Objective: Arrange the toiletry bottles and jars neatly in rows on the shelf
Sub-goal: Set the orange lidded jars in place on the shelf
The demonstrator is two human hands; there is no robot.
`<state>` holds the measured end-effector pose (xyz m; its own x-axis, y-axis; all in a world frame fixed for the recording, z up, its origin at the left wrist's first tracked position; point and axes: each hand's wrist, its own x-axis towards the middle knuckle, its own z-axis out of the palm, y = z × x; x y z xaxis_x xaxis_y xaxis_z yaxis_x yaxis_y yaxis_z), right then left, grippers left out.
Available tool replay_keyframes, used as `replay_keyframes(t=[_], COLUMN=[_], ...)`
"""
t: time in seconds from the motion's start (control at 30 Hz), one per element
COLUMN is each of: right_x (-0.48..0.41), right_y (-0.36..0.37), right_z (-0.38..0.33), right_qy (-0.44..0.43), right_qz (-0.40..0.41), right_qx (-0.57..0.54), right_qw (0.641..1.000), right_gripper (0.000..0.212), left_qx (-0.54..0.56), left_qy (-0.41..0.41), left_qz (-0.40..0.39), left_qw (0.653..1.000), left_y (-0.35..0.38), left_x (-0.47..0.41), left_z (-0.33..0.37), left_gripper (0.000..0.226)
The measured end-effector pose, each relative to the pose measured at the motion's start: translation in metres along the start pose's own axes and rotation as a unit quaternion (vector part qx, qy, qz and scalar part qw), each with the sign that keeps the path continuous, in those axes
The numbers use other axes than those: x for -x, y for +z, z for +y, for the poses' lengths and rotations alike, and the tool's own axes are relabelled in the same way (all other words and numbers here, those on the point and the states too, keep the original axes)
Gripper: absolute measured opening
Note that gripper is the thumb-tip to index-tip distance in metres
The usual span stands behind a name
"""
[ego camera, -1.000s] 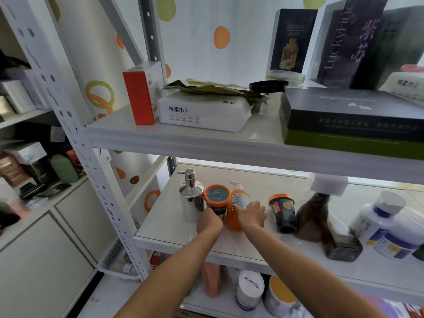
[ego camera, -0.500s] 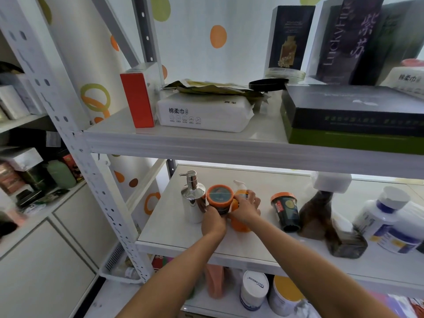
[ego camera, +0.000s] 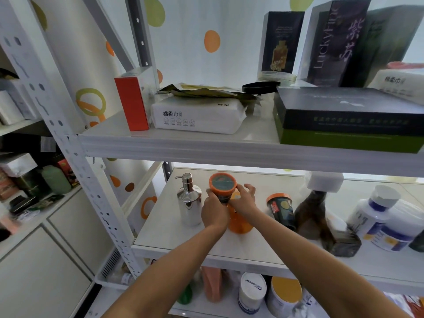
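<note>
On the middle shelf (ego camera: pixel 174 235) my left hand (ego camera: pixel 214 213) grips an orange-lidded jar (ego camera: pixel 222 184) from below and tilts its lid toward me. My right hand (ego camera: pixel 244 199) lies over the top of an orange pump bottle (ego camera: pixel 238 222), fingers partly spread and touching the jar's side. A chrome pump dispenser (ego camera: pixel 190 200) stands just left of my hands. To the right stands a second dark jar with an orange lid (ego camera: pixel 281 210), then a brown bottle with a white cap (ego camera: pixel 316 210) and white pill bottles (ego camera: pixel 378 216).
The upper shelf edge (ego camera: pixel 206 150) overhangs the work area and carries a tissue pack (ego camera: pixel 197 115), an orange box (ego camera: pixel 133 102) and dark boxes (ego camera: pixel 344 115). Tubs (ego camera: pixel 252 292) stand on the lower shelf. A perforated white post (ego camera: pixel 75 157) rises at left.
My left hand has lifted and tilted the orange-lidded jar upward. My right hand slid up from the orange bottle's body to its top, beside the jar.
</note>
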<state>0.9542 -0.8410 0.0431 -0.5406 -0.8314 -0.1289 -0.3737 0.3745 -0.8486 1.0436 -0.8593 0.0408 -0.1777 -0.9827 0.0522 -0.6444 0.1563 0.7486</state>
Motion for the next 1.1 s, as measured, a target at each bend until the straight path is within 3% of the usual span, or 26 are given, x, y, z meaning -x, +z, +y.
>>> replay_keyframes(t=[0.27,0.43,0.53,0.7,0.77,0.9,1.1], right_x=[-0.003,0.003,0.008,0.01,0.01,0.012,0.011], right_y=[-0.04,-0.061,-0.07,-0.077,-0.078,-0.072,-0.05], right_z=[-0.006,0.017,0.029,0.04,0.042,0.039,0.029], right_qy=[-0.02,0.002,0.023,0.037,0.052,0.12,0.127], right_qz=[0.059,0.11,0.147,0.167,0.155,0.096,0.073], right_qx=[-0.116,-0.111,-0.123,-0.146,-0.157,-0.233,-0.311], right_qw=[0.991,0.988,0.981,0.974,0.974,0.96,0.939], right_gripper=[0.07,0.063,0.07,0.076,0.078,0.079,0.077], left_qx=[0.023,0.028,0.021,0.019,0.017,-0.004,-0.015], left_qy=[0.108,0.136,0.166,0.182,0.183,0.197,0.201], left_qz=[-0.031,-0.101,-0.132,-0.135,-0.135,-0.122,-0.116], left_qw=[0.993,0.985,0.977,0.974,0.974,0.973,0.973], left_y=[0.005,0.029,0.043,0.06,0.062,0.053,0.031], left_x=[-0.006,0.003,0.004,0.006,0.007,0.011,0.003], left_z=[0.045,0.057,0.061,0.063,0.063,0.065,0.057], left_gripper=[0.028,0.03,0.029,0.028,0.033,0.065,0.073])
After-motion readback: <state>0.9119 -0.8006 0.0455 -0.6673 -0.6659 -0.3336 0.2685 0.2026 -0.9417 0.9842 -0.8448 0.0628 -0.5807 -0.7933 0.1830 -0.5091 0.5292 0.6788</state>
